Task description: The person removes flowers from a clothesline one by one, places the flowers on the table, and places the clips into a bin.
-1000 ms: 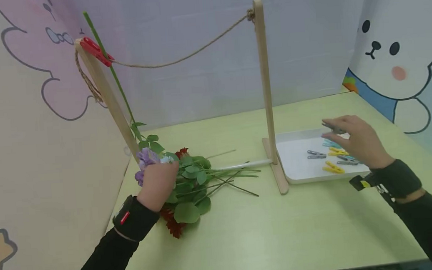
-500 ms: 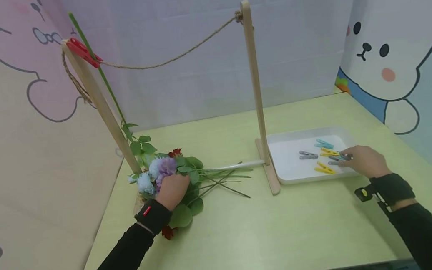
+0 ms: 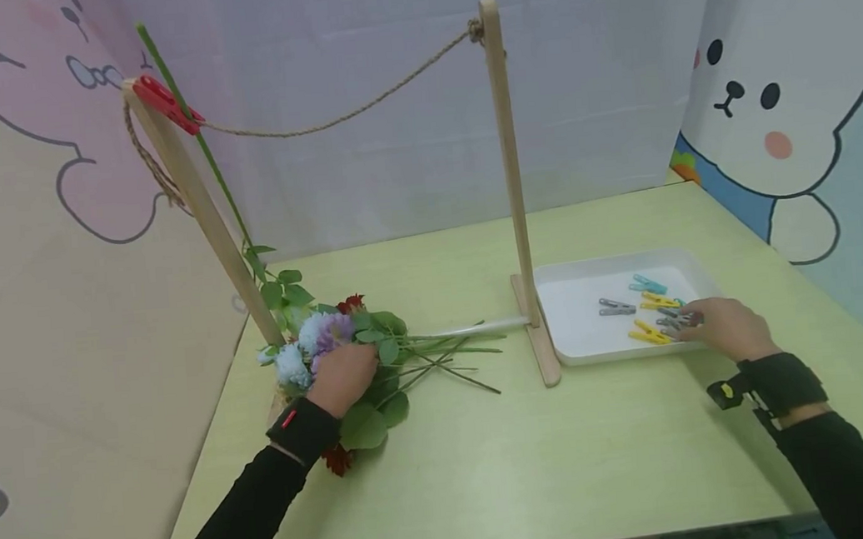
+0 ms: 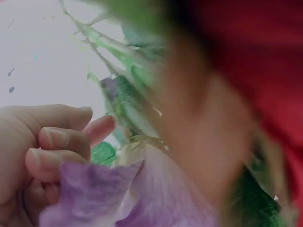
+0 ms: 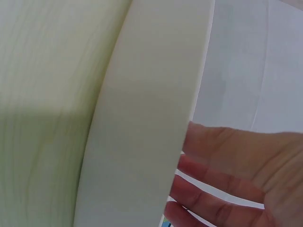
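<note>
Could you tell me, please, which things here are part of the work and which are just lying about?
In use: left hand gripping flowers; right hand at clothespins in white tray; rope; red clothespin holding stem.
Lying about: cartoon wall panels.

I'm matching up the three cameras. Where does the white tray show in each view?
Head: the white tray sits right of centre on the table, beside the wooden stand's foot.
Left wrist: not in view.
Right wrist: its rim runs down the middle.
Shared landmark: the right hand, at the tray's right end.
</note>
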Demonstrator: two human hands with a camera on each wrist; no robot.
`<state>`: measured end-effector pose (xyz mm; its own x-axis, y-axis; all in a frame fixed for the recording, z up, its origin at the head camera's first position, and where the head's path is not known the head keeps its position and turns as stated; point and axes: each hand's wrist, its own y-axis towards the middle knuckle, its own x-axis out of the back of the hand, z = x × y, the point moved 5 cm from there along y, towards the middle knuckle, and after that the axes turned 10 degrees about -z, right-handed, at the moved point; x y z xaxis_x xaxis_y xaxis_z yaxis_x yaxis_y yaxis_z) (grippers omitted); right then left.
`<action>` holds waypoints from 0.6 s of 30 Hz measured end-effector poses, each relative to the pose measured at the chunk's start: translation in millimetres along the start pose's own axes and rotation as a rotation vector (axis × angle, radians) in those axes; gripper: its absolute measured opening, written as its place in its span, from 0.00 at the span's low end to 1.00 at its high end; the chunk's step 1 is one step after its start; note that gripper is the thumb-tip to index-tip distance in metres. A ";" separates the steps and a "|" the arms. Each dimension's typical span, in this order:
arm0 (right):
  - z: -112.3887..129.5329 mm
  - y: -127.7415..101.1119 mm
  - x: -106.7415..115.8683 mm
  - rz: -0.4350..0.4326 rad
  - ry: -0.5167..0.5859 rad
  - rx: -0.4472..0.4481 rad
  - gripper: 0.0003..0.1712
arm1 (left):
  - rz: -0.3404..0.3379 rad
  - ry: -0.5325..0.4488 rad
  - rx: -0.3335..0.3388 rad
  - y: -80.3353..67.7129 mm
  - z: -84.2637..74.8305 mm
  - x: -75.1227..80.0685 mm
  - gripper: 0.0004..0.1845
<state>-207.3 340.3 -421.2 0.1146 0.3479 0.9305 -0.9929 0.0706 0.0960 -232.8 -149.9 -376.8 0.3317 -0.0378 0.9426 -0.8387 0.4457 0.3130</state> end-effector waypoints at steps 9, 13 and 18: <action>14.5 2.6 3.8 0.021 0.024 0.022 0.32 | 0.020 -0.107 -0.003 -3.3 5.4 21.3 0.14; 32.3 8.1 11.8 -0.009 0.022 0.107 0.27 | -0.004 -0.112 -0.033 -5.4 5.4 34.6 0.13; 75.2 14.4 32.3 -0.126 0.014 0.250 0.21 | -0.047 -0.109 -0.044 -6.6 10.9 51.5 0.13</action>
<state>-220.3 282.3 -363.2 0.2367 0.3640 0.9008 -0.9476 -0.1184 0.2968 -215.0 -164.6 -329.0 0.3193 -0.1551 0.9349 -0.8029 0.4798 0.3538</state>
